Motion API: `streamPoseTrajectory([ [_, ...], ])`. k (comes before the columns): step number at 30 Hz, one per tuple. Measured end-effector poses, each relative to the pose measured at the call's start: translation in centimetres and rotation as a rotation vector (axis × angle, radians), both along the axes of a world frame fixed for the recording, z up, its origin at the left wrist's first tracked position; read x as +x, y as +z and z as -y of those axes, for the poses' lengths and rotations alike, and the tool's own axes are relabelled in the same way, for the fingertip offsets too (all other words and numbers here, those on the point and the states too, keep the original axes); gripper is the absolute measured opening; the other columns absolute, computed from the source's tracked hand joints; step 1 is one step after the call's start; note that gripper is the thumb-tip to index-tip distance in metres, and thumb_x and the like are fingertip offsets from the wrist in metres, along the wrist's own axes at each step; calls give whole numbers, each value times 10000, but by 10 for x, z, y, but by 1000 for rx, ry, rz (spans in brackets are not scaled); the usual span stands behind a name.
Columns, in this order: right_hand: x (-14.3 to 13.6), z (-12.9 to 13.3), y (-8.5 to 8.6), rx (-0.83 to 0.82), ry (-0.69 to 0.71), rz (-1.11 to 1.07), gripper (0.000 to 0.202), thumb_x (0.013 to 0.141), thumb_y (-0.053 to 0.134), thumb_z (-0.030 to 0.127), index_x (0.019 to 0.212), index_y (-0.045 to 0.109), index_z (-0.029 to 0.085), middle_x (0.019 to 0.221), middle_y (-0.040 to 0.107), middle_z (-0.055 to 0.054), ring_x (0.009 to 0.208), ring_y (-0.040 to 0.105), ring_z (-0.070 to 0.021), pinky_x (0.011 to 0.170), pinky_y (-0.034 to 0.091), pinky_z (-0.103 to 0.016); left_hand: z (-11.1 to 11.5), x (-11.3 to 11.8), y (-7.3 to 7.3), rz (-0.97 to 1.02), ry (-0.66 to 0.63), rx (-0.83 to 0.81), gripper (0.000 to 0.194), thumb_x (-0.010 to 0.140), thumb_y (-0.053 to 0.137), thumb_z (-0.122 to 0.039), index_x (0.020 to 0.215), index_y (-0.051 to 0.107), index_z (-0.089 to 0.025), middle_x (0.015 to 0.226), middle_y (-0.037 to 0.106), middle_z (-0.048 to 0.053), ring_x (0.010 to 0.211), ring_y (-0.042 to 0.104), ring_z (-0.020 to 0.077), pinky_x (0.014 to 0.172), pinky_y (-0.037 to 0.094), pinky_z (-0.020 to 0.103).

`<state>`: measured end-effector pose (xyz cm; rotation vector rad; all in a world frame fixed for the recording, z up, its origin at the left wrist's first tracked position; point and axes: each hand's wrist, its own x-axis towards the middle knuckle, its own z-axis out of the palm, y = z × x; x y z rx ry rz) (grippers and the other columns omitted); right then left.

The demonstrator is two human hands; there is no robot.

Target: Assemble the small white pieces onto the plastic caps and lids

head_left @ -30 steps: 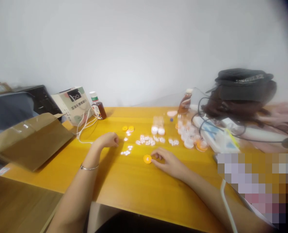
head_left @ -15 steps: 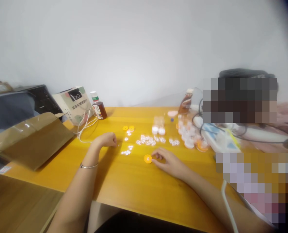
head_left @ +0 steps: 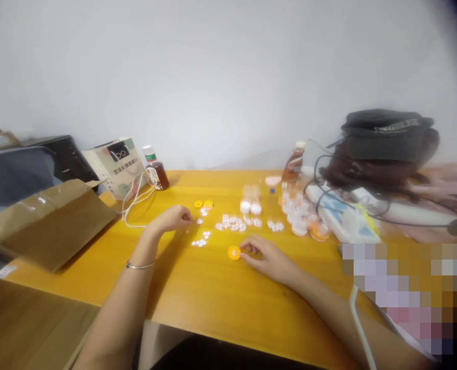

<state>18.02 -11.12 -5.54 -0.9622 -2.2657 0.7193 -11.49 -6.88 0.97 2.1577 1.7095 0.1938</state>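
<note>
An orange disc (head_left: 233, 252) with a small white piece at its centre lies on the table, and my right hand (head_left: 265, 257) pinches its right edge between thumb and finger. My left hand (head_left: 175, 218) hovers further back on the left, fingers curled together; whatever they may hold is hidden. Just right of it are small white pieces (head_left: 200, 221), and nearer me a loose group of small white discs (head_left: 201, 242). Two more orange discs (head_left: 198, 204) sit behind. White patterned wheel-like pieces (head_left: 233, 223) spread across the middle.
White round containers (head_left: 250, 207) and a cluster of clear, white and orange ones (head_left: 299, 226) stand toward the right. Bottles (head_left: 157, 174), a paper bag (head_left: 122, 167), a cardboard box (head_left: 59, 226), cables (head_left: 136, 198), a power strip and a dark bag (head_left: 386, 149) surround the work area.
My left hand has moved slightly right and away from me, toward the small white pieces near the orange discs. My right hand stays at the orange disc.
</note>
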Motion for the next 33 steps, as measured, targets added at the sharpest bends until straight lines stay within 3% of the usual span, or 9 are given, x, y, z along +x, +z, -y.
streamPoseTrajectory([
  [4, -1, 2, 3, -1, -17, -13, 128, 790, 510, 311, 842, 557, 204, 768, 549, -19, 703, 506, -142, 651, 420, -271, 14, 32, 2, 233, -244, 83, 163, 730, 521, -225, 826, 617, -134, 797, 657, 40, 719, 585, 122, 683, 437, 217],
  [9, -4, 5, 4, 27, -15, 2, 188, 758, 553, 332, 913, 540, 227, 779, 518, -7, 707, 497, -142, 651, 418, -267, 30, 78, -12, 343, -506, 51, 133, 770, 508, -163, 868, 595, -139, 860, 650, 41, 778, 581, 114, 719, 439, 219],
  [16, -10, 2, -7, 80, -26, 27, 161, 724, 589, 336, 782, 506, 212, 763, 500, -6, 712, 485, -154, 636, 409, -272, 35, 97, -25, 281, -562, 122, 129, 767, 525, -155, 882, 583, -150, 801, 655, 28, 741, 590, 115, 715, 433, 231],
  [24, -10, -1, -12, 88, -49, 15, 114, 728, 571, 292, 753, 505, 202, 733, 498, -2, 678, 482, -143, 609, 406, -263, 36, 101, -28, 225, -562, 248, 122, 779, 515, -160, 880, 583, -166, 801, 652, 21, 768, 584, 121, 748, 412, 238],
  [33, -11, -1, -10, 99, -58, 30, 122, 722, 582, 275, 708, 494, 191, 696, 484, 4, 652, 472, -137, 579, 395, -254, 41, 104, -24, 171, -631, 273, 100, 802, 493, -171, 811, 592, -174, 804, 654, 5, 736, 575, 105, 757, 378, 233],
])
